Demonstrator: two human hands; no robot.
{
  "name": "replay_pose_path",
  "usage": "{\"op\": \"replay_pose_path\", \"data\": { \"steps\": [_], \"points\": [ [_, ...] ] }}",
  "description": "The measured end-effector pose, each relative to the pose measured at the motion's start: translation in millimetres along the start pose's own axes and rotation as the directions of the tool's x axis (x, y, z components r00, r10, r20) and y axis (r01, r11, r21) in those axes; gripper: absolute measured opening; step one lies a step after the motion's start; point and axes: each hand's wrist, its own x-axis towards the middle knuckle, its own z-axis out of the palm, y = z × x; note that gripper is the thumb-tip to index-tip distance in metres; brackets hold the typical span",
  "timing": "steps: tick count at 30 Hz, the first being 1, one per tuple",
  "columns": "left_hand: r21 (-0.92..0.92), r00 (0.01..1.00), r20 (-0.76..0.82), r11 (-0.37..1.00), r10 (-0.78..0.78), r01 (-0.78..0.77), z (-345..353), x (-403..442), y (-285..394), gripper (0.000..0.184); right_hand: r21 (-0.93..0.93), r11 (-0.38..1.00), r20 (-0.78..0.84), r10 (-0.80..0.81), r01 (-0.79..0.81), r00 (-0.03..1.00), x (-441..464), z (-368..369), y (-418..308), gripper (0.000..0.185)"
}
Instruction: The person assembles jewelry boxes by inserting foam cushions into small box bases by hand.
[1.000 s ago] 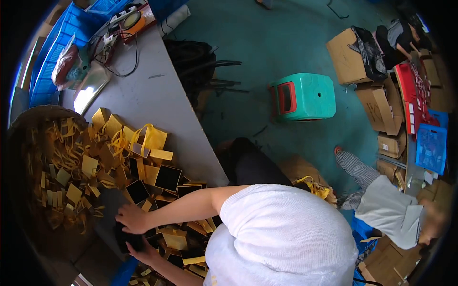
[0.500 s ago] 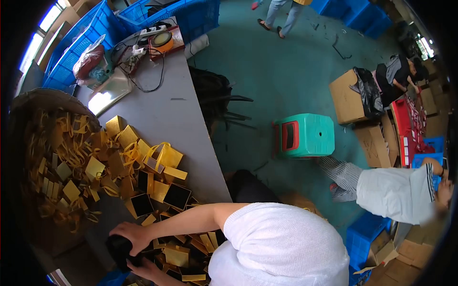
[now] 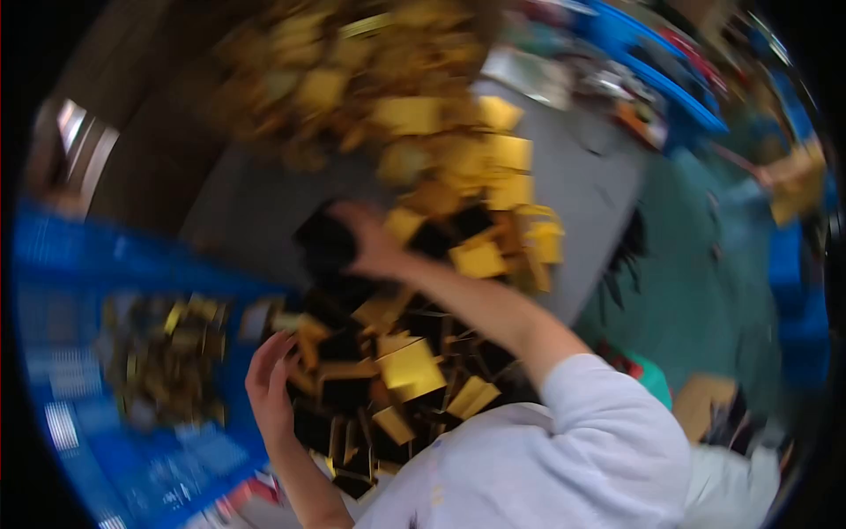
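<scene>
My right hand (image 3: 368, 240) is closed on a black block-like thing (image 3: 324, 242) above the grey table; blur hides its exact kind. My left hand (image 3: 271, 381) is apart from it, fingers loosely bent and spread from the thumb, with nothing visible in them. It is beside the left edge of a heap of small gold boxes (image 3: 412, 367), several showing black insides. Another heap of gold boxes with ribbons (image 3: 410, 116) lies beyond my right hand.
A blue crate (image 3: 62, 388) holding small gold pieces (image 3: 167, 361) stands at the left. The grey table (image 3: 595, 189) runs toward the back right, with blurred clutter at its far end. A person (image 3: 749, 203) is on the green floor at the right.
The view has swung left, bringing the blue crate into sight. My left hand has come away from the black thing, which stays in my right hand.
</scene>
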Motion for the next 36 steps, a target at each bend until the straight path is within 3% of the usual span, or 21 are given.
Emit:
{"op": "replay_pose_path", "data": {
  "steps": [3,4,6,8,10,11,13,14,15,16,18,20,21,23,24,26,28,29,31,32,36],
  "points": [
    [0.110,0.935,-0.353,0.993,0.011,0.029,-71.4,-19.9,-5.6,0.035,-0.424,0.902,0.148,0.163,-0.086,0.975,4.4,11.0,41.0,0.094],
    [0.176,0.889,-0.456,0.983,0.040,0.046,-93.5,-17.8,-16.8,0.035,-0.595,0.804,0.300,0.224,-0.002,0.927,2.2,15.7,70.3,0.104],
    [0.168,0.766,-0.642,0.981,0.031,0.100,-144.2,-5.8,-57.9,0.035,-0.696,0.717,0.427,0.439,-0.023,0.790,1.2,17.0,78.4,0.107],
    [0.206,0.693,-0.717,0.929,-0.070,0.307,-189.9,7.0,-105.7,0.037,-0.612,0.769,0.418,0.511,-0.183,0.751,9.4,19.9,85.7,0.106],
    [0.001,0.621,-0.710,0.881,-0.332,0.472,-209.5,31.6,-144.2,0.049,-0.630,0.748,0.498,0.595,-0.208,0.631,24.1,14.5,90.1,0.104],
    [0.167,0.647,-0.716,0.836,-0.262,0.523,-222.4,48.9,-181.6,0.054,-0.625,0.757,0.520,0.587,-0.191,0.620,23.1,13.6,91.3,0.104],
    [0.168,0.592,-0.752,0.784,-0.290,0.597,-196.9,87.3,-188.4,0.057,-0.586,0.800,0.603,0.538,-0.131,0.589,21.9,8.3,91.8,0.103],
    [0.110,0.579,-0.685,0.722,-0.443,0.683,-178.1,104.3,-173.5,0.054,-0.589,0.798,0.602,0.537,-0.125,0.591,25.1,8.4,89.3,0.103],
    [0.066,0.545,-0.598,0.642,-0.588,0.764,-166.2,114.7,-159.0,0.052,-0.521,0.825,0.602,0.538,-0.221,0.590,25.1,7.9,85.6,0.099],
    [0.064,0.547,-0.590,0.641,-0.594,0.765,-170.2,122.1,-182.8,0.052,-0.448,0.836,0.600,0.544,-0.317,0.587,22.8,6.1,82.3,0.096],
    [0.551,0.762,-0.615,0.581,-0.202,0.599,-179.8,134.0,-248.1,0.042,-0.426,0.842,0.550,0.532,-0.331,0.643,21.1,5.6,80.5,0.091],
    [0.190,0.707,-0.676,0.879,-0.206,0.438,-172.2,127.1,-230.3,0.021,-0.395,0.850,0.487,0.516,-0.350,0.705,16.8,4.7,86.6,0.087],
    [-0.058,0.684,-0.681,0.951,-0.260,0.304,-166.0,114.5,-198.0,0.016,-0.385,0.850,0.346,0.494,-0.360,0.798,12.5,6.1,92.9,0.083],
    [-0.132,0.614,-0.774,0.988,-0.156,0.085,-158.8,91.9,-149.8,0.015,-0.275,0.915,0.038,0.318,-0.296,0.947,16.5,5.8,77.7,0.077],
    [-0.131,0.607,-0.779,0.988,-0.156,0.087,-157.8,82.6,-134.8,0.015,-0.269,0.917,0.046,0.317,-0.294,0.947,25.2,4.6,53.3,0.077],
    [-0.037,0.610,-0.790,0.990,0.053,-0.133,-153.6,62.0,-108.0,0.018,-0.126,0.989,0.113,0.088,-0.074,0.990,34.9,1.7,-6.6,0.073],
    [0.029,0.679,-0.731,0.998,0.060,-0.057,-116.2,42.6,-53.8,0.019,-0.011,0.986,0.190,-0.164,0.169,0.968,37.9,8.0,-75.9,0.066],
    [0.099,0.746,-0.664,0.995,0.054,0.016,-93.6,37.0,-38.1,0.020,0.030,0.974,0.264,-0.225,0.225,0.938,35.5,10.2,-107.5,0.065],
    [0.263,0.785,-0.569,0.959,0.246,-0.110,-57.2,35.9,-44.0,0.019,0.093,0.932,0.408,-0.357,0.351,0.840,26.9,17.2,-152.5,0.064],
    [0.252,0.848,-0.503,0.967,0.170,-0.045,-35.3,28.4,-25.1,0.022,0.114,0.898,0.475,-0.424,0.424,0.771,23.1,21.8,-166.8,0.065],
    [0.221,0.849,-0.443,0.953,0.288,-0.208,-3.2,24.5,-11.1,0.030,-0.040,0.842,0.542,-0.434,0.538,0.719,15.8,23.0,-170.1,0.061]
  ]
}}
